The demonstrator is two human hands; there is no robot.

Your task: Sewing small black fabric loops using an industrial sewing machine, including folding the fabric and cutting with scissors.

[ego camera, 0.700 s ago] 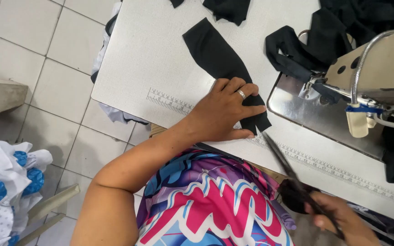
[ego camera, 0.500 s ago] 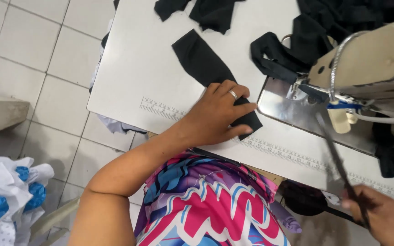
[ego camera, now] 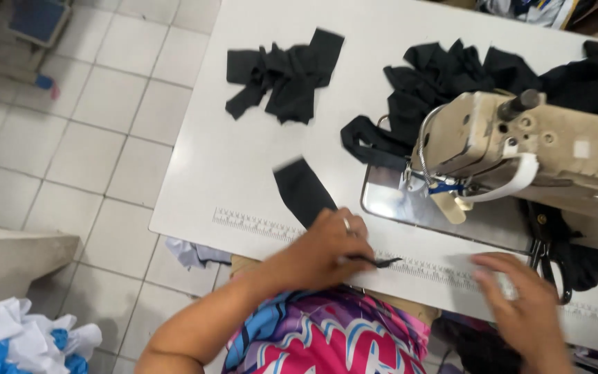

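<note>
Pressing down near the front edge of the white table (ego camera: 243,138), my left hand (ego camera: 327,251) lies flat, fingers spread, on the near end of a black fabric strip (ego camera: 302,190). That strip runs away from me at a slant across the tabletop, and a thin black tip of it pokes out from under my fingers to the right, over the printed ruler scale (ego camera: 250,223) along the table edge. A ring (ego camera: 347,224) sits on one finger of that hand.

My right hand (ego camera: 520,305) rests open, palm down, on the table edge well apart from the left; it grips nothing, and motion blur hides the fingertips. Scissors (ego camera: 547,266) with dark handles lie just beyond it, beside the base of the beige sewing machine (ego camera: 541,149).

Behind the machine's metal bed plate (ego camera: 396,201) sits a heap of black fabric (ego camera: 451,76), and a second, smaller pile of cut black pieces (ego camera: 285,73) lies at the far left of the table. White and blue cloth (ego camera: 15,339) is bunched on the tiled floor (ego camera: 70,152) at lower left.
</note>
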